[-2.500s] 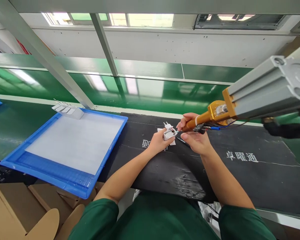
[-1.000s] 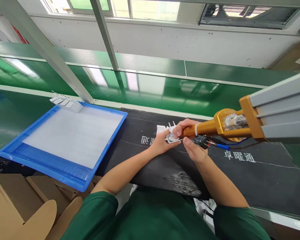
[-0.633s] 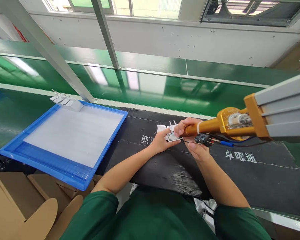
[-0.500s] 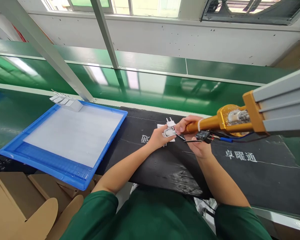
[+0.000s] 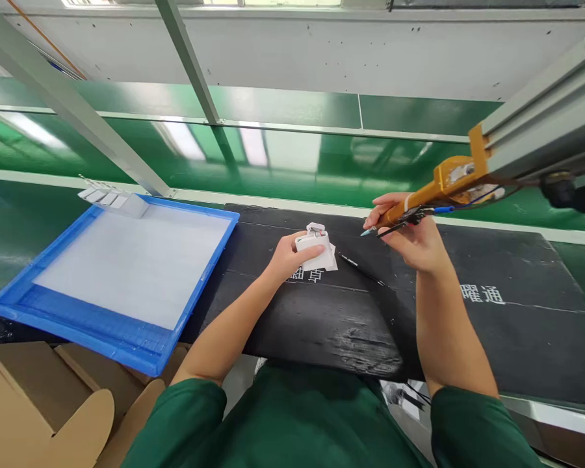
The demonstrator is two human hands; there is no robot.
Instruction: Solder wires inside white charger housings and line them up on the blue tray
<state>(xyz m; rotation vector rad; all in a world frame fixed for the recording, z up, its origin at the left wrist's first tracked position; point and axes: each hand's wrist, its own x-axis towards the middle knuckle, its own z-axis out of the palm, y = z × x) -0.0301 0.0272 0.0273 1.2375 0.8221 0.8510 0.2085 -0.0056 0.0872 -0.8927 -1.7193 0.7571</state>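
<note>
A white plastic housing (image 5: 312, 252) with its small top part tilted up is held in my left hand (image 5: 287, 257), thumb across its front. Thin red wiring shows under that top part. To the right, my right hand (image 5: 414, 237) is wrapped round the orange tool (image 5: 409, 203), whose pale blue tip points down and left, apart from the housing. Between the hands a slim black pen-like tool (image 5: 361, 267) lies on the black mat (image 5: 322, 325). A white piece (image 5: 332, 260) sits just behind the housing.
At the left lies a blue tray (image 5: 97, 341) with a white sheet (image 5: 136, 260) and a row of white housings (image 5: 114, 199) at its back. Cardboard (image 5: 34, 396) stands below it. A grey metal arm (image 5: 546, 117) reaches in from the upper right; a slanted post (image 5: 78, 110) rises behind the tray.
My right hand has drawn the orange tool away from the housing, up and right. My left hand has turned the housing and its prongs no longer show. The black pen-like tool is now in full view.
</note>
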